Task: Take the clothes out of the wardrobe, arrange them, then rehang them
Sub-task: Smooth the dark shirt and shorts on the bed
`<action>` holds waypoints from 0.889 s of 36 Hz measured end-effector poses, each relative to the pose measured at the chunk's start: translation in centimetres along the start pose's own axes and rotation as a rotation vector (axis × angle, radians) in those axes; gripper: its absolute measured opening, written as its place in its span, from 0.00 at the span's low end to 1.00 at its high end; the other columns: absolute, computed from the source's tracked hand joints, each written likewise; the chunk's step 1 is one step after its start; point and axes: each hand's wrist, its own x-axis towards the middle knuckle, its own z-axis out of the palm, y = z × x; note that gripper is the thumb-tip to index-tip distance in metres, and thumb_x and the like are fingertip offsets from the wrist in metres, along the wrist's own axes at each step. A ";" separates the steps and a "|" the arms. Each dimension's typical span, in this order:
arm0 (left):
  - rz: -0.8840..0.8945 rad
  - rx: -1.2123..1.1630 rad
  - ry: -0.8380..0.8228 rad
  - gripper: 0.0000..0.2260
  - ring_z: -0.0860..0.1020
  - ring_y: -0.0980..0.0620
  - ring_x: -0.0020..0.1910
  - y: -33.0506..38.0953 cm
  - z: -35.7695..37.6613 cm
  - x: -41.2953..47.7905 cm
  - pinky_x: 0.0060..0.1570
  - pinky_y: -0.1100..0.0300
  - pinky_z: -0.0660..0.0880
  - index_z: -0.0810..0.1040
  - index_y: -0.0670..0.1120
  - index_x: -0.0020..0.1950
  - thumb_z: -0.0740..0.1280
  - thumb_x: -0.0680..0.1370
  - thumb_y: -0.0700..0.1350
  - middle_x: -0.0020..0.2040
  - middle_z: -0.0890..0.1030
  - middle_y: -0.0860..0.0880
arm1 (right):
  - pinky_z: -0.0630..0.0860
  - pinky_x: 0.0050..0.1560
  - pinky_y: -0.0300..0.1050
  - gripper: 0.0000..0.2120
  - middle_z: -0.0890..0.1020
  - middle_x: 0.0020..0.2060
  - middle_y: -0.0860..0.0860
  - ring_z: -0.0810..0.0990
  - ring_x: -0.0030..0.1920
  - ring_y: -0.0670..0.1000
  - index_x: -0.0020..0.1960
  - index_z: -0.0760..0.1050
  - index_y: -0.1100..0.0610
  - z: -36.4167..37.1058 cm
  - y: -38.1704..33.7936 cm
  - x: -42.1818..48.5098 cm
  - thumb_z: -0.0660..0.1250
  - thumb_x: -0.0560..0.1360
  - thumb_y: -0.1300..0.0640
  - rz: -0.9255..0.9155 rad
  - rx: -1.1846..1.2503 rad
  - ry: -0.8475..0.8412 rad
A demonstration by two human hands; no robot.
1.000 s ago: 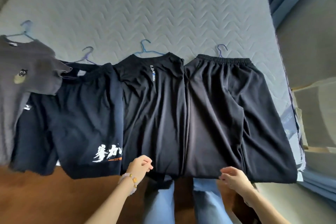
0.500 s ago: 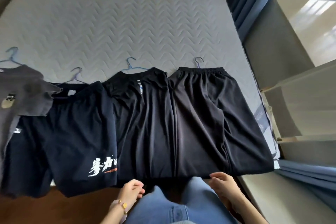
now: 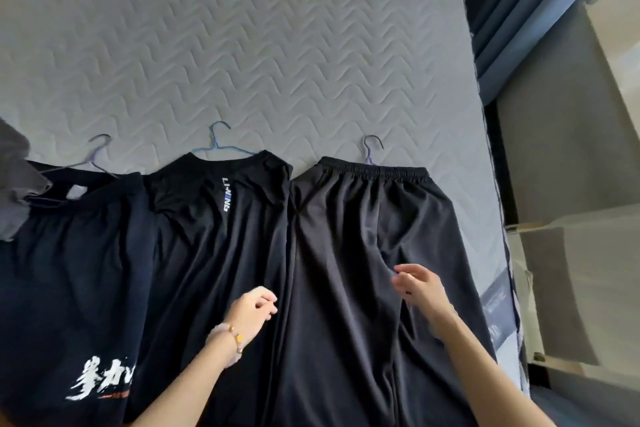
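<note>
- Black elastic-waist trousers (image 3: 363, 236) are lying at five o'clock on the quilted mattress (image 3: 242, 45).
- Left hand (image 3: 251, 312) and right hand (image 3: 420, 288) are hovering above, relaxed, grasping nothing.
- Likely risk: a careless lift is pulling the waistband off its hanger (image 3: 372, 146).

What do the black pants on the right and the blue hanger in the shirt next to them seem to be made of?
Black pants: thin, smooth synthetic knit, probably polyester; faint sheen, soft flowing folds, gathered elastic waistband. Blue hanger: slim wire, likely plastic-coated metal, judging by its thin, even, coloured hook.
</note>
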 end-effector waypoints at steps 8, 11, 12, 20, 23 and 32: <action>0.138 0.184 0.098 0.07 0.78 0.58 0.46 4.3 2.0 9.4 0.44 0.65 0.74 0.75 0.53 0.51 0.60 0.78 0.42 0.47 0.80 0.56 | 0.71 0.51 0.41 0.14 0.81 0.43 0.49 0.78 0.48 0.51 0.59 0.77 0.54 -2.1 -6.1 14.9 0.64 0.75 0.63 -0.199 -0.338 0.075; 0.127 0.363 0.181 0.14 0.75 0.54 0.58 1.9 2.0 10.9 0.54 0.58 0.75 0.71 0.52 0.63 0.59 0.79 0.43 0.58 0.75 0.55 | 0.69 0.61 0.43 0.23 0.79 0.57 0.54 0.77 0.61 0.55 0.71 0.68 0.58 -1.9 -7.7 18.8 0.64 0.76 0.63 -0.232 -0.510 0.055; 0.107 0.416 0.213 0.16 0.72 0.54 0.62 1.0 2.1 11.0 0.56 0.58 0.74 0.69 0.51 0.67 0.59 0.79 0.43 0.63 0.73 0.55 | 0.69 0.65 0.45 0.26 0.78 0.62 0.56 0.75 0.64 0.56 0.73 0.66 0.58 -1.8 -8.3 19.9 0.64 0.76 0.62 -0.254 -0.567 0.047; -0.012 0.559 0.179 0.25 0.61 0.57 0.72 -4.1 4.3 10.3 0.66 0.66 0.66 0.54 0.51 0.76 0.57 0.80 0.45 0.75 0.58 0.57 | 0.57 0.76 0.57 0.33 0.60 0.77 0.56 0.57 0.76 0.58 0.78 0.53 0.58 -0.8 -9.7 25.5 0.62 0.76 0.60 -0.348 -0.913 0.077; -0.021 0.518 0.207 0.27 0.59 0.57 0.73 -4.6 4.9 10.4 0.67 0.65 0.65 0.52 0.51 0.76 0.58 0.79 0.44 0.76 0.56 0.57 | 0.53 0.76 0.62 0.33 0.57 0.78 0.54 0.54 0.78 0.56 0.79 0.51 0.58 -0.8 -9.2 26.6 0.62 0.78 0.57 -0.313 -0.991 0.114; 0.006 0.445 0.274 0.28 0.59 0.55 0.74 -5.7 5.9 10.7 0.68 0.63 0.65 0.54 0.50 0.76 0.61 0.78 0.44 0.76 0.57 0.56 | 0.65 0.68 0.60 0.30 0.67 0.70 0.55 0.62 0.71 0.60 0.73 0.64 0.51 -1.3 -9.7 27.1 0.67 0.73 0.50 -0.316 -1.087 0.182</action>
